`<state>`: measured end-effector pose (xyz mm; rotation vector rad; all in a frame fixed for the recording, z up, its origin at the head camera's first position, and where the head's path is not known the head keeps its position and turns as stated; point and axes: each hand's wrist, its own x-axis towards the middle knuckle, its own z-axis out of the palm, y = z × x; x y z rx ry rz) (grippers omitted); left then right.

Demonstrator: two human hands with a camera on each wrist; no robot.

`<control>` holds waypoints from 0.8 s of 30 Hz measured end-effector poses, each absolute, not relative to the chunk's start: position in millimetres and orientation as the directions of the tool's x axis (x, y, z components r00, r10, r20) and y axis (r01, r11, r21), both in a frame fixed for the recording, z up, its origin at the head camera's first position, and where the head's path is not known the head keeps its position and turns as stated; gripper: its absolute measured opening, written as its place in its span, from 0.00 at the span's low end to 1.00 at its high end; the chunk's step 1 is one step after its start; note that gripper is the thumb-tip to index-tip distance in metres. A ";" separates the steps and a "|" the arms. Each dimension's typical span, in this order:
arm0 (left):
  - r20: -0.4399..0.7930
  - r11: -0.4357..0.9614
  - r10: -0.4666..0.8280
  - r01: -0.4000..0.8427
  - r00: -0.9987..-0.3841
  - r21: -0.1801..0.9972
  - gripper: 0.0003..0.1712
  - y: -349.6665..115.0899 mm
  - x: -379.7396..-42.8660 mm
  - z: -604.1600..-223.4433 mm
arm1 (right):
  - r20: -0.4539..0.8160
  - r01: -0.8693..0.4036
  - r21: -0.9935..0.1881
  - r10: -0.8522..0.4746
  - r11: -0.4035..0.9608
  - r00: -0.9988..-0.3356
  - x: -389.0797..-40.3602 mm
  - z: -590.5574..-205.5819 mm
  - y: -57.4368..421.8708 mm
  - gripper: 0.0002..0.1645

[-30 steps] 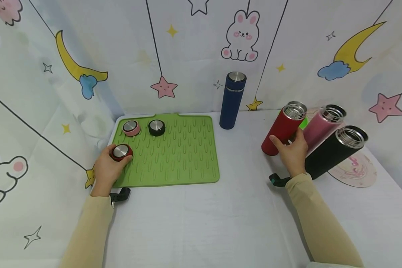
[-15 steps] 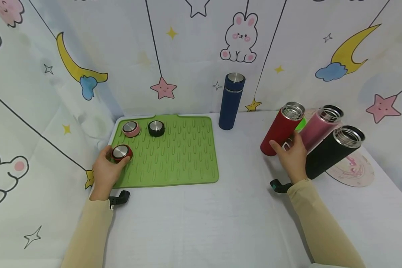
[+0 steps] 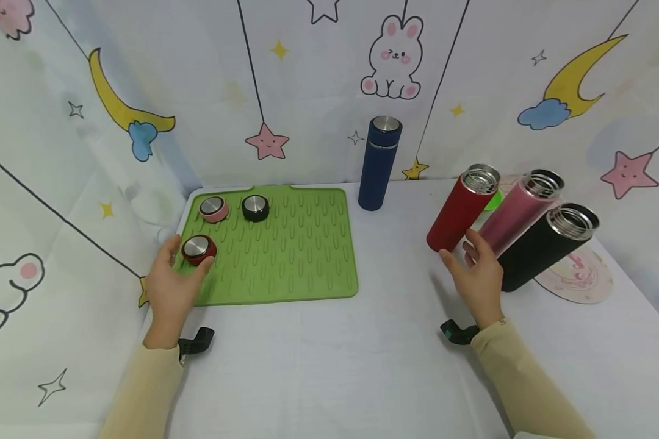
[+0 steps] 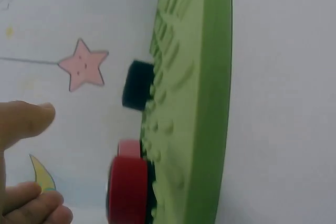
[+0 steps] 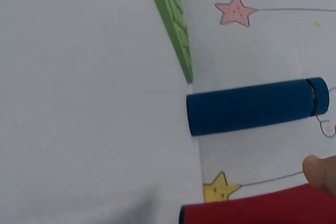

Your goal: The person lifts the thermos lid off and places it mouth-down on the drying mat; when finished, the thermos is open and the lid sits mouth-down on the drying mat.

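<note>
My left hand (image 3: 170, 296) is just in front of the red lid (image 3: 199, 249), fingers spread on either side. The left wrist view shows the thumb and fingers apart from that lid, which sits on the green ridged mat (image 3: 291, 262). A pink lid (image 3: 214, 210) and a black lid (image 3: 255, 208) lie farther back on the mat. At the right, my other hand (image 3: 479, 283) hovers with loosely bent fingers by the base of a lidless red bottle (image 3: 457, 214). Beside it stand a lidless pink bottle (image 3: 507, 222) and a lidless black bottle (image 3: 535, 253); these three stand upright.
A dark blue bottle (image 3: 379, 171) with its lid on stands at the back, right of the mat. Behind the black bottle lies a round pink patterned disc (image 3: 582, 277). A bright green item (image 3: 494, 200) shows partly between red and pink bottles. A cartoon-print cloth hangs behind.
Both hands have drawn back toward the person. My left hand has let go of the red lid, and my right hand has come away from the red bottle. Lids and bottles stay put.
</note>
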<state>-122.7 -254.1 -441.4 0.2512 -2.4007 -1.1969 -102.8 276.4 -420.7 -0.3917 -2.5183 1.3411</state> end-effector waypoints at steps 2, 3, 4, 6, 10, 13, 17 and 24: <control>0.333 0.612 -0.322 0.074 -0.886 0.788 0.42 -246.3 -117.9 -440.3 | 0.135 0.084 -0.843 0.360 0.532 -0.923 -99.0 -422.3 269.6 0.44; 0.340 0.614 -0.306 0.089 -0.889 0.785 0.41 -242.2 -115.2 -440.0 | 0.154 0.063 -0.847 0.357 0.527 -0.921 -97.9 -423.4 266.3 0.43; 0.346 0.618 -0.287 0.103 -0.893 0.779 0.41 -238.3 -112.8 -440.6 | 0.172 0.041 -0.846 0.347 0.531 -0.922 -97.6 -425.1 263.4 0.41; 0.361 0.617 -0.239 0.146 -0.901 0.774 0.40 -230.5 -108.1 -442.3 | 0.204 -0.004 -0.846 0.317 0.534 -0.926 -98.5 -428.0 257.9 0.40; 0.401 0.607 -0.133 0.245 -0.907 0.756 0.39 -215.2 -99.9 -444.9 | 0.236 -0.065 -0.830 0.244 0.554 -0.941 -108.1 -431.5 248.5 0.40; 0.402 0.600 -0.063 0.287 -0.913 0.747 0.40 -204.8 -94.0 -445.3 | 0.243 -0.091 -0.833 0.214 0.546 -0.946 -121.4 -429.9 241.2 0.42; 0.363 0.593 0.005 0.295 -0.932 0.749 0.41 -192.6 -84.5 -447.3 | 0.234 -0.108 -0.847 0.183 0.520 -0.955 -145.9 -425.2 232.2 0.44; 0.323 0.543 0.085 0.316 -0.943 0.778 0.42 -174.3 -68.9 -454.7 | 0.176 -0.079 -0.853 0.142 0.516 -0.974 -190.6 -418.7 215.4 0.50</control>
